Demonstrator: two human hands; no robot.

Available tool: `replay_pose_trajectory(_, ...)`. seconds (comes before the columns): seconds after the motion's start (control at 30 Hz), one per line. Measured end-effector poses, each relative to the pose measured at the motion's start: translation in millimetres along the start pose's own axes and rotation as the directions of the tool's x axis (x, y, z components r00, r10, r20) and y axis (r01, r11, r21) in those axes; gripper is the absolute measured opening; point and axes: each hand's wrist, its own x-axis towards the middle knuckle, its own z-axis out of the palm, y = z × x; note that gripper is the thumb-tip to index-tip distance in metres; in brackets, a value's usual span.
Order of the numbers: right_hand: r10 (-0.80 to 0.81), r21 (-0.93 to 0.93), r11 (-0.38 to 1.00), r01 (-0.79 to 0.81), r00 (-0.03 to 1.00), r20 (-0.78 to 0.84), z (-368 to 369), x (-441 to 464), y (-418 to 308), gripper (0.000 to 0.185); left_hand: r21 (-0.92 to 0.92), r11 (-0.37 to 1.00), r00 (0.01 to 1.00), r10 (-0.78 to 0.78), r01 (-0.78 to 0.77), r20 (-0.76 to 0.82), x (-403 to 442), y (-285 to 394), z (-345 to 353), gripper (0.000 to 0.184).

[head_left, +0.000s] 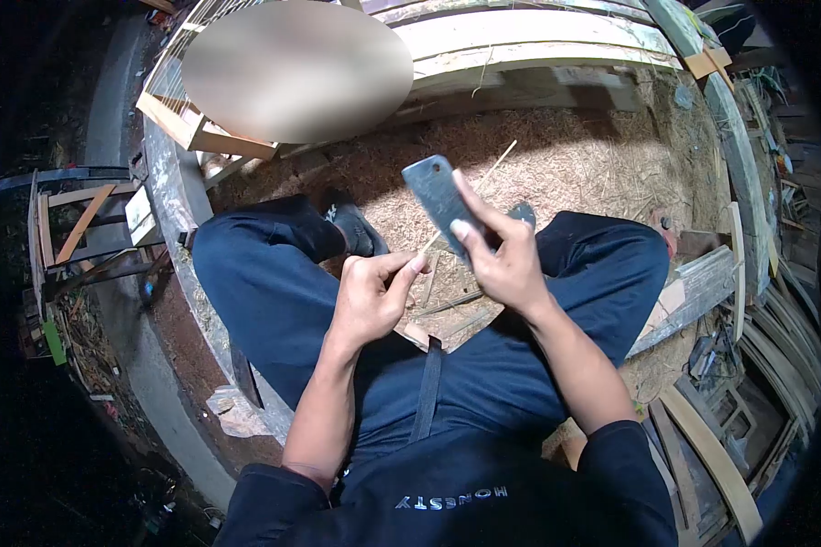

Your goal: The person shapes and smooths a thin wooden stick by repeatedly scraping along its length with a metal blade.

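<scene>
Head view, left hand: The left hand [369,296] is closed on the near end of a thin stick [500,159], pinching it between thumb and fingers.
Right hand: The right hand [511,264] is clamped on a flat blade [436,193], with the thumb on its face. The two hands are near each other, but apart.
Stick place: It is in front of the lap, above the ground; its middle part is hidden behind the blade. Whether they touch, I cannot tell.
Danger: In my judgement, the blade could slip along the stick and cut the left thumb, because this thumb is close to it. The stick, being so thin, could also snap under too strong pressure.
Stick direction: The long axis is slanted; from the left hand it goes away from the person and rightward, the free tip pointing forward-right.
Blade direction: It leans forward and left, crossing the stick; a small hole is near its far end.
Legs: The dark trousers [274,273] have both knees bent and spread.
Ground: Shavings [602,164] lie around a dark shoe [360,232].
Wood around: Pale planks [538,36] are at the far side.
</scene>
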Motion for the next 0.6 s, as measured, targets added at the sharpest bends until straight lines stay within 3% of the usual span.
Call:
replay_pose_trajectory(0.07, 0.072, 0.053, 0.997, -0.064, 0.985, -0.158, -6, 9, -3, 0.059, 0.000, 1.000, 1.000, 0.003, -0.003, -0.009, -4, -2, -3, 0.018)
replay_pose_trajectory(0.13, 0.138, 0.122, 0.985, -0.119, 0.977, -0.162, -10, 11, -4, 0.059, 0.037, 0.999, 1.000, 0.029, -0.029, 0.005, -1, -1, -2, 0.016)
replay_pose_trajectory(0.2, -0.023, -0.022, 1.000, 0.021, 0.997, -0.079, 0, 3, -3, 0.058, 0.024, 1.000, 1.000, 0.002, -0.002, 0.000, 0, 4, -1, 0.016)
replay_pose_trajectory(0.27, -0.074, -0.023, 0.997, 0.073, 0.996, -0.057, 7, -4, -4, 0.061, 0.026, 0.999, 1.000, -0.029, 0.029, -0.010, 1, 5, -1, 0.015)
replay_pose_trajectory(0.33, -0.017, -0.047, 0.999, 0.009, 0.984, -0.177, -3, 6, -1, 0.060, 0.030, 1.000, 1.000, 0.008, -0.007, -0.012, -3, 0, -3, 0.015)
replay_pose_trajectory(0.4, 0.030, -0.045, 0.998, -0.040, 0.980, -0.197, -15, 14, 1, 0.058, 0.034, 0.999, 0.999, 0.039, -0.039, 0.000, -4, -5, -4, 0.014)
replay_pose_trajectory(0.47, 0.045, -0.031, 0.998, -0.049, 0.990, -0.133, -9, 7, -6, 0.056, -0.002, 1.000, 0.999, 0.016, -0.016, -0.040, -2, -3, 1, 0.014)
replay_pose_trajectory(0.5, -0.137, -0.144, 0.983, 0.118, 0.981, -0.135, -1, 6, -4, 0.057, -0.008, 1.000, 0.999, 0.021, -0.021, -0.045, -1, -2, 2, 0.014)
replay_pose_trajectory(0.53, -0.074, -0.069, 0.995, 0.069, 0.994, -0.075, 2, -3, -8, 0.058, 0.000, 1.000, 0.999, 0.020, -0.020, -0.051, 0, -2, 1, 0.014)
replay_pose_trajectory(0.6, -0.040, -0.051, 0.998, 0.034, 0.993, -0.113, 2, 1, -6, 0.059, 0.032, 0.999, 0.999, 0.005, -0.003, -0.052, -3, -4, -4, 0.014)
